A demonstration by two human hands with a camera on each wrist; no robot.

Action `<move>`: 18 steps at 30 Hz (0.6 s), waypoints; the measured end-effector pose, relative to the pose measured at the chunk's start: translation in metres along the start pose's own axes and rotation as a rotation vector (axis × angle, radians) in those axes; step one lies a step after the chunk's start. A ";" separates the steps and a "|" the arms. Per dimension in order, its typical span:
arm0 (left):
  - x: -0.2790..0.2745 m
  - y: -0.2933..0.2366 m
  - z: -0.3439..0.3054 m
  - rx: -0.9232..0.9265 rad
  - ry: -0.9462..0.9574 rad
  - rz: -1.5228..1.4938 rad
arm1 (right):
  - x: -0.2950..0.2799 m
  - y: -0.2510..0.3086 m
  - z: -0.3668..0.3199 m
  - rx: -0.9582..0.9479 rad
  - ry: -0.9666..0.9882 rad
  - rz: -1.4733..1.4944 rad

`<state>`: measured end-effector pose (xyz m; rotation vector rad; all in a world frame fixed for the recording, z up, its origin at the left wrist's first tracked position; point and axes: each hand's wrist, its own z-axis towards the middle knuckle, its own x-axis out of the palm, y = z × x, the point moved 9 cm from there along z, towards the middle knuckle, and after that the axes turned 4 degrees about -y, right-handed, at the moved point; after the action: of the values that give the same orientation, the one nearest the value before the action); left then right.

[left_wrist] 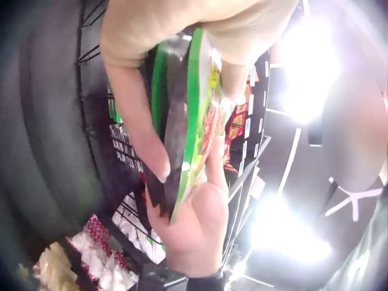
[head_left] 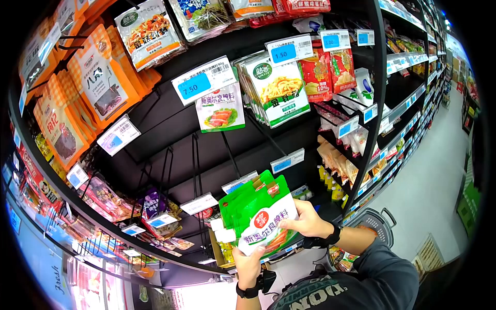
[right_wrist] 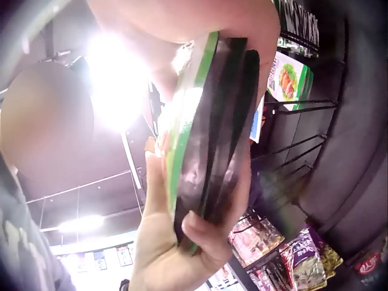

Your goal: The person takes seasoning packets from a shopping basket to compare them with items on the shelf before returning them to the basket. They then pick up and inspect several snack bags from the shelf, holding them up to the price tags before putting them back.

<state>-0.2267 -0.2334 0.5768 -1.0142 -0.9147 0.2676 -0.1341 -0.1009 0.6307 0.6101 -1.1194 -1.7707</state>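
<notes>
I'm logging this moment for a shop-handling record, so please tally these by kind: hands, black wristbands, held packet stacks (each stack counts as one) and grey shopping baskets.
Hands (left hand, right hand): 2
Black wristbands: 2
Held stack of green-and-white packets: 1
Grey shopping basket: 1
Total: 6

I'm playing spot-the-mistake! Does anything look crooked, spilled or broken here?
The held stack of green-and-white plastic packets, low in the head view, looks uneven: its top edges are staggered, not lined up. I see nothing spilled or broken.
</notes>
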 end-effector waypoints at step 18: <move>0.010 -0.006 -0.009 -0.071 -0.022 0.182 | -0.003 -0.036 -0.022 0.025 -0.159 0.137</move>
<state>-0.2152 -0.2362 0.5848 -1.1640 -0.8577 0.4020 -0.1315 -0.1017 0.5883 0.4016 -1.2629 -1.7119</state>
